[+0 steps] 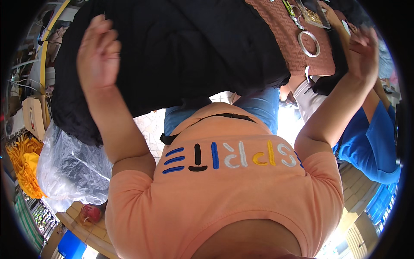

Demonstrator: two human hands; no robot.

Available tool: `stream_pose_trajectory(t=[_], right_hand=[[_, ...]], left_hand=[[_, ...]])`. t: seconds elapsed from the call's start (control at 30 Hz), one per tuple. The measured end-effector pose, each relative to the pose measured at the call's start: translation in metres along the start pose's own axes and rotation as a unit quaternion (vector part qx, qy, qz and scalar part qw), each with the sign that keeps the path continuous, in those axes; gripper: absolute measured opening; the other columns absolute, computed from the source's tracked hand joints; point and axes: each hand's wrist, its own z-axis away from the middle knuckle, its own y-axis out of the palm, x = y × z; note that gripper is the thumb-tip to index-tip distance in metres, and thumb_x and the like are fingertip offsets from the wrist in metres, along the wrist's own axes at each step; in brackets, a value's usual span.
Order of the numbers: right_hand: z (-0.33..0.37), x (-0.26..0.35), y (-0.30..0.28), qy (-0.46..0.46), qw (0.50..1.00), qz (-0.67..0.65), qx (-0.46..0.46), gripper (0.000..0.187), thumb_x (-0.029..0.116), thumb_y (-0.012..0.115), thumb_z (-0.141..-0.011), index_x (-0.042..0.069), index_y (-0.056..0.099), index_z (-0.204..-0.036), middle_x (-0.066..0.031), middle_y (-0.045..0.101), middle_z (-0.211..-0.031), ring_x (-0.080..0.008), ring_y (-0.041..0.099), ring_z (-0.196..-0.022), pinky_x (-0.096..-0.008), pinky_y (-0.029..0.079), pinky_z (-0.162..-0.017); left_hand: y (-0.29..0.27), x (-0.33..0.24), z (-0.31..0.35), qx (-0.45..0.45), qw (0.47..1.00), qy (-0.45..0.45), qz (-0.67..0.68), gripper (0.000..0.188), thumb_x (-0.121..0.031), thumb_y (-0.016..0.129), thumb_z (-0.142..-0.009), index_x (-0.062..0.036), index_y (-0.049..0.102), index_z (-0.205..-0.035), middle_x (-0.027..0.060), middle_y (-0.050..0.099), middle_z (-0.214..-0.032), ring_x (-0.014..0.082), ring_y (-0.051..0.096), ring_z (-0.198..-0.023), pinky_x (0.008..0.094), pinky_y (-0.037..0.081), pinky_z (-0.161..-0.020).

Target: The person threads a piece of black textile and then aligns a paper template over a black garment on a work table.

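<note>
1. A large black cloth [172, 47] fills the upper middle of the head view; it lies spread over the worktop straight ahead of the person, its long run going from left to right, its near edge hanging in loose folds above the lap.

2. The left hand [98, 49] is raised at the cloth's left part, seen against the black fabric; its fingers are loosely curled rather than spread, and whether they pinch a fold cannot be told.

3. The right hand [363, 49] is raised at the far right, beyond the cloth's right end; it is blurred, its fingers partly bent, and it seems to hold nothing, though this is not certain.

4. The left hand is therefore the nearer to the cloth; the right hand stands apart from it, with a brown patterned mat [297, 39] between them.

5. On that mat lies a metal ring [308, 43]; beyond it, near the top edge, small tools [294, 13] and a tray of small gold-coloured pieces [314, 15], too small to make out further.

6. The cloth's left edge droops toward a crumpled clear plastic bag [69, 164]; beside that, yellow fabric [23, 164] is heaped at the far left.

7. The person wears an orange shirt [224, 198] and blue jeans [258, 105]; open room for moving lies between the cloth's near edge and the body.

8. A second person in blue clothing [371, 146] sits close on the right.
</note>
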Motion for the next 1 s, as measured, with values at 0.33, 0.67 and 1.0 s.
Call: stream_pose_trajectory(t=[0.33, 0.67, 1.0], right_hand=[[0.081, -0.101, 0.127, 0.115, 0.948, 0.248, 0.161, 0.014, 0.000, 0.063, -0.082, 0.002, 0.066, -0.095, -0.0065, 0.065, -0.093, -0.0085, 0.058, -0.072, -0.0199, 0.048, -0.066], [0.091, -0.111, 0.123, 0.217, 0.952, 0.176, 0.123, 0.012, 0.003, 0.065, -0.081, 0.001, 0.065, -0.093, -0.0044, 0.062, -0.089, -0.0083, 0.057, -0.074, -0.0200, 0.047, -0.067], [0.092, -0.116, 0.129, 0.251, 0.955, 0.115, 0.111, 0.022, 0.005, 0.067, -0.080, 0.002, 0.064, -0.102, -0.0001, 0.061, -0.082, -0.0063, 0.055, -0.072, -0.0188, 0.044, -0.069]], left_hand=[[0.095, 0.088, 0.028, 0.043, 0.964, -0.104, -0.240, 0.017, -0.016, 0.063, -0.085, -0.0023, 0.064, -0.095, 0.0010, 0.061, -0.075, -0.0010, 0.040, -0.053, 0.0142, 0.027, -0.045], [0.100, 0.097, 0.033, 0.025, 0.961, -0.067, -0.267, 0.019, -0.019, 0.066, -0.084, -0.0042, 0.066, -0.096, -0.0035, 0.059, -0.073, -0.0021, 0.036, -0.052, 0.0146, 0.024, -0.044], [0.101, 0.098, 0.033, 0.015, 0.963, -0.073, -0.259, 0.019, -0.018, 0.066, -0.084, -0.0039, 0.066, -0.095, -0.0045, 0.060, -0.073, -0.0025, 0.036, -0.052, 0.0148, 0.024, -0.044]])
